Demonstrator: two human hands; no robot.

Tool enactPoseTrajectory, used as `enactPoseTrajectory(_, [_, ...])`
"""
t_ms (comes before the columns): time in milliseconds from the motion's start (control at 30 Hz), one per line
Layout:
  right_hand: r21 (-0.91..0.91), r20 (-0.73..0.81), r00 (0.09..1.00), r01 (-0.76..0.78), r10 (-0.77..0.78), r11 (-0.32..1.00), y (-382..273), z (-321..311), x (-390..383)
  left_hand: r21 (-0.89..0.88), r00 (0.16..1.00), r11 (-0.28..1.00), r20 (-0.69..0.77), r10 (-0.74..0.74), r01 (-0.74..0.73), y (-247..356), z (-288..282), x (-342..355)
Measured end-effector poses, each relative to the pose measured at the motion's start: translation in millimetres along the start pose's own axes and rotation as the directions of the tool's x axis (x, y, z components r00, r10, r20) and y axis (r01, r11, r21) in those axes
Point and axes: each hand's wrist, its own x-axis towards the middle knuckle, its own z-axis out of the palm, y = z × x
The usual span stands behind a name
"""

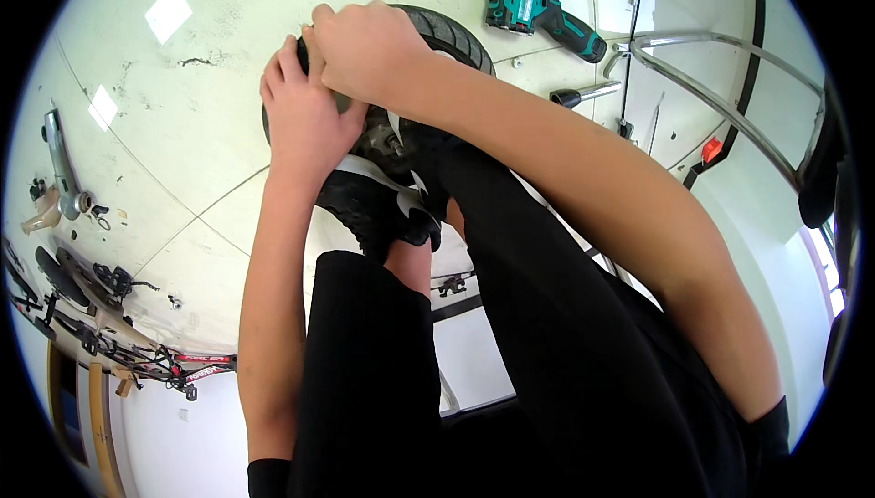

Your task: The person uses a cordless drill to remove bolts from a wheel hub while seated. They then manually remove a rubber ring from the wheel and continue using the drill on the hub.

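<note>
A black tyred wheel (445, 35) rests on the floor between my shoes (355, 206), its metal hub (381, 143) showing below my hands. My left hand (305, 115) grips the tyre’s upper left part, fingertips pressed on the black rubber. My right hand (369, 51) is closed over the tyre just beside it, its fingers crowding against my left fingertips; what lies under them is partly hidden. A teal and black cordless drill (538, 10) lies on the tiles to the upper right of the wheel.
A metal tube with a black end (592, 91), a red piece (711, 150) and a chrome frame (706, 70) are at the right. At the left lie a silver metal part (59, 161), small parts and several bicycle parts (68, 279) along the wall.
</note>
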Motion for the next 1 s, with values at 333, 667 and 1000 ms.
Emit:
enactPoseTrajectory(333, [-0.049,0.105,0.993,0.066,-0.06,0.997,7.5,-0.7,12.8,0.105,0.999,0.994,0.043,0.012,-0.016,-9.3,7.3,4.2])
enactPoseTrajectory(667, [-0.014,0.153,0.987,0.044,-0.042,0.999,16.8,-6.2,23.6,0.085,0.987,0.996,0.157,-0.041,0.028,-5.3,1.0,15.1])
enactPoseTrajectory(1000, [0.018,0.129,0.983,0.129,-0.13,0.991,32.1,0.8,24.6,-0.368,0.975,0.911,0.184,-0.126,0.187,-13.3,-14.2,19.4])
